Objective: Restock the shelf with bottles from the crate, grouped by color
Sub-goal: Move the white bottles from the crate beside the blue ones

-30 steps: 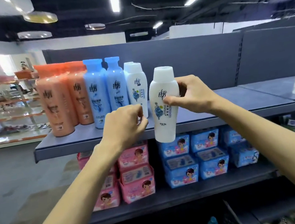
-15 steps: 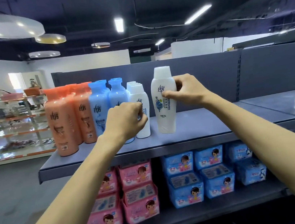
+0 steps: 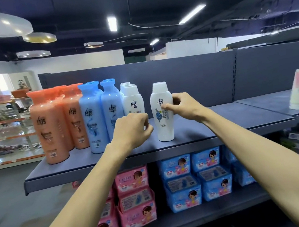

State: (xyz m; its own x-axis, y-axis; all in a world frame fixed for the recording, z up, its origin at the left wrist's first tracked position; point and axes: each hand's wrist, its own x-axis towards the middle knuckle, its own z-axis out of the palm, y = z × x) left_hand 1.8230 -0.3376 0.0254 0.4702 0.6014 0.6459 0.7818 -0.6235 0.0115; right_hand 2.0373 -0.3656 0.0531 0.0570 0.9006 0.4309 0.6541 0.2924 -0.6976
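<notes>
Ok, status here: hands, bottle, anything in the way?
Right hand pinches white plastic bottle, upright on grey metal shelf. Left hand curled at front bottle of white row, grip unclear. Nothing between bottle and row.

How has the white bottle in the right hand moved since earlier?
Yes: the white bottle went up and back; it hung before the shelf edge, now stands on it.

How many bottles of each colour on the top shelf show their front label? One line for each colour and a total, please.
Orange plastic bottles: 2
Light blue plastic bottles: 2
White plastic bottles: 2, one held by the right hand
Total: 6
Others stand hidden behind them; those I cannot count.
</notes>
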